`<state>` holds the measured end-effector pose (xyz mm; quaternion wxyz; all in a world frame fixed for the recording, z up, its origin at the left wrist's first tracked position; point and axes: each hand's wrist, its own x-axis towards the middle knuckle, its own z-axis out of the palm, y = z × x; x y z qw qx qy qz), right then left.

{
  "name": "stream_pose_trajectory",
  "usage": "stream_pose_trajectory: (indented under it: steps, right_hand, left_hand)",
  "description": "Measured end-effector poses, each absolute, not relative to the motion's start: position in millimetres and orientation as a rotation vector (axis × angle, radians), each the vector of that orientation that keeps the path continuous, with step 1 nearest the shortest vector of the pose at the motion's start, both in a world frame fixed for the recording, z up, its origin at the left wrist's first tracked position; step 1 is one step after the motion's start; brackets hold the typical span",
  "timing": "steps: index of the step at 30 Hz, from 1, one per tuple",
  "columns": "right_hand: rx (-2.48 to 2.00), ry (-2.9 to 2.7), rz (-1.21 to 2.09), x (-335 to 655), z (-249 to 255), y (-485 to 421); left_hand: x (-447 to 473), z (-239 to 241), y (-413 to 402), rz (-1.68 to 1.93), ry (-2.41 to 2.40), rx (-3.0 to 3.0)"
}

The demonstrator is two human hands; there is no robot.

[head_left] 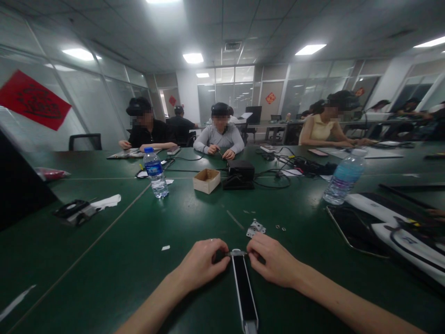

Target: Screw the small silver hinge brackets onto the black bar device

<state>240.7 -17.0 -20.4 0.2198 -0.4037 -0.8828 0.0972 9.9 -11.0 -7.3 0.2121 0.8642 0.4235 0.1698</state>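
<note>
A long narrow bar [244, 287], black on top with silver edges, lies lengthwise in front of me on the green table. At its far end sits a small metal crosspiece [238, 253]. My left hand [205, 260] pinches the crosspiece's left end between thumb and fingers. On the opposite side my right hand [273, 260] is closed at its right end, with the fingertips partly hiding it. Just beyond the right hand is a small metal bracket [255, 228] with holes. Small rings or nuts [277, 227] lie to the right of that bracket.
Farther back stand a small open box [207, 182], a black device [239, 174] with cables and a water bottle [155, 174]. To the right are another bottle [345, 178], a phone [354, 229] and white-and-black equipment [410, 246]. Several people sit across the table.
</note>
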Motion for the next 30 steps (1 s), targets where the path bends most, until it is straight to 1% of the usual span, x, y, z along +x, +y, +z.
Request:
stream_pose_trajectory:
  steps: [6,20,30]
  right_hand:
    - [-1.11,-2.447,0.238,240.2,-19.8,-16.7]
    - [-1.125,-2.377,0.343,241.1,-17.1,-17.0]
    - [-1.115,-2.396,0.357,241.0,-16.5,-16.2]
  left_hand:
    - [11.1,-8.9,-11.0,0.521,1.135,2.426]
    - [9.3,-10.4,-9.5,0.531,1.103,2.425]
    - [10.4,-9.9,-9.4,0.517,1.112,2.411]
